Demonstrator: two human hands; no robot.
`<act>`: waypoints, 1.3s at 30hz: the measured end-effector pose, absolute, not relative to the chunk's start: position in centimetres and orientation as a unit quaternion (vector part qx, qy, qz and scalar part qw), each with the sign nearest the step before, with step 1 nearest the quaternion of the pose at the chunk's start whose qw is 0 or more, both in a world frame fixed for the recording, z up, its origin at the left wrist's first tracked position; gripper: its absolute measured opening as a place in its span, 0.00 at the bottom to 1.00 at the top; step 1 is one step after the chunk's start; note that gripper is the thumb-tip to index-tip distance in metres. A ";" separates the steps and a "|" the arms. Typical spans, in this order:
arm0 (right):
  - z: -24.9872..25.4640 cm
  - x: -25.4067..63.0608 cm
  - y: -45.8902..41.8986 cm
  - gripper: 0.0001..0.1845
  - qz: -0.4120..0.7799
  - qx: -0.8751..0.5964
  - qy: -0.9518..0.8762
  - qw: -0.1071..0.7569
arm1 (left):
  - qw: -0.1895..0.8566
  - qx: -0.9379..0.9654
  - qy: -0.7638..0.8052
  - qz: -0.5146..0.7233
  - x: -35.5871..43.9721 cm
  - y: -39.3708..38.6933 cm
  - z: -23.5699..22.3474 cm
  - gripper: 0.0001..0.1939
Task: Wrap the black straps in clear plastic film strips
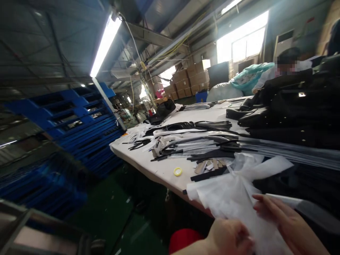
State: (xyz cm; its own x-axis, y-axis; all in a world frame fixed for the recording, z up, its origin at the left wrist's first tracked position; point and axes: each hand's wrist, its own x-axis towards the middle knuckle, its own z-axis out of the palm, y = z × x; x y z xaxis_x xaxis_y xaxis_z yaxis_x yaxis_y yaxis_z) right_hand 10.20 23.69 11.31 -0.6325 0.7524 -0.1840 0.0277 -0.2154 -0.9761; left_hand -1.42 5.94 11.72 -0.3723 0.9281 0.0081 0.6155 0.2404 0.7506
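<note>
A thin, whitish, see-through sheet (225, 194), creased and gathered near its top, lies over the near table edge and hangs down between my hands. Whether it is a bag or a loose sheet I cannot tell. My left hand (230, 235) is at the bottom of the view, its fingers curled in and closed on the sheet's left side. Opposite it, my right hand (284, 217) has its fingers stretched out along the sheet's right side; its thumb is hidden. Dark strips and folded dark material (292, 180) lie just beyond the right hand.
On the white table (148, 163) lie a yellow tape roll (177, 171), cardboard scraps (209, 165) and bundles of black strips (191, 125). Black bags (297, 102) are piled at the right, with a person (268, 76) behind. Blue pallets (87, 131) stand left.
</note>
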 end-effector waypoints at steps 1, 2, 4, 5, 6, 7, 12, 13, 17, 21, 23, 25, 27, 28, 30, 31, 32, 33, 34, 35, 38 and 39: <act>11.1 9.8 22.9 0.32 0.704 -0.318 -0.592 0.230 | 0.258 0.489 0.746 0.372 -1.6 5.2 11.4 0.20; 11.1 9.4 22.0 0.33 0.711 -0.281 -0.616 0.188 | 0.290 0.468 0.727 0.412 -1.9 4.6 11.3 0.23; 11.2 8.8 20.0 0.33 0.725 -0.193 -0.657 0.076 | 0.364 0.430 0.663 0.493 -2.6 4.1 11.7 0.34; 11.3 8.6 18.9 0.33 0.724 -0.150 -0.673 0.021 | 0.404 0.413 0.632 0.516 -2.9 4.1 12.0 0.40; 11.5 8.4 18.0 0.33 0.717 -0.117 -0.688 -0.018 | 0.443 0.398 0.609 0.524 -3.2 4.1 12.4 0.42; 11.6 8.2 17.2 0.33 0.705 -0.093 -0.702 -0.037 | 0.474 0.380 0.602 0.518 -3.5 4.3 12.7 0.41; 11.6 8.4 15.7 0.31 0.673 -0.062 -0.737 -0.028 | 0.537 0.242 0.593 0.549 -3.9 5.2 13.6 0.27; 11.5 8.6 15.7 0.31 0.676 -0.065 -0.733 -0.035 | 0.539 0.216 0.572 0.579 -3.9 5.4 13.7 0.25; 11.3 9.3 15.7 0.33 0.697 -0.102 -0.705 -0.083 | 0.509 0.153 0.513 0.674 -4.0 6.6 14.3 0.20; 11.0 9.6 15.4 0.33 0.675 -0.102 -0.723 -0.106 | 0.507 0.128 0.481 0.703 -4.4 7.4 15.3 0.17; 10.5 9.6 15.2 0.31 0.657 -0.098 -0.739 -0.116 | 0.506 0.124 0.460 0.719 -4.5 7.6 15.9 0.17; 9.9 9.6 14.9 0.27 0.634 -0.087 -0.758 -0.123 | 0.488 0.132 0.460 0.730 -4.7 7.7 16.4 0.16; 9.3 9.6 14.8 0.25 0.624 -0.077 -0.767 -0.128 | 0.456 0.149 0.484 0.732 -4.9 7.7 16.6 0.16; 9.1 9.5 14.7 0.24 0.623 -0.077 -0.767 -0.133 | 0.437 0.159 0.499 0.731 -5.0 7.6 16.6 0.15; 9.0 9.5 14.9 0.22 0.621 -0.078 -0.767 -0.141 | 0.403 0.184 0.525 0.726 -5.3 7.5 16.5 0.15; 9.1 9.5 15.0 0.21 0.617 -0.077 -0.770 -0.140 | 0.389 0.198 0.537 0.722 -5.3 7.4 16.3 0.15; 9.3 9.5 15.2 0.20 0.614 -0.078 -0.775 -0.130 | 0.378 0.215 0.549 0.714 -5.3 7.3 16.1 0.15; 9.6 9.5 15.5 0.19 0.613 -0.081 -0.778 -0.109 | 0.368 0.233 0.560 0.705 -5.3 7.2 15.8 0.15; 9.9 9.4 15.9 0.20 0.615 -0.089 -0.780 -0.076 | 0.359 0.253 0.571 0.693 -5.3 7.1 15.5 0.15; 10.3 9.3 16.2 0.22 0.621 -0.098 -0.777 -0.030 | 0.351 0.272 0.581 0.682 -5.1 7.0 15.1 0.15; 11.1 9.1 17.2 0.25 0.634 -0.130 -0.756 0.098 | 0.333 0.318 0.598 0.656 -4.7 6.9 14.1 0.16; 11.3 9.1 17.5 0.24 0.631 -0.143 -0.753 0.116 | 0.331 0.324 0.600 0.652 -4.5 6.9 13.8 0.16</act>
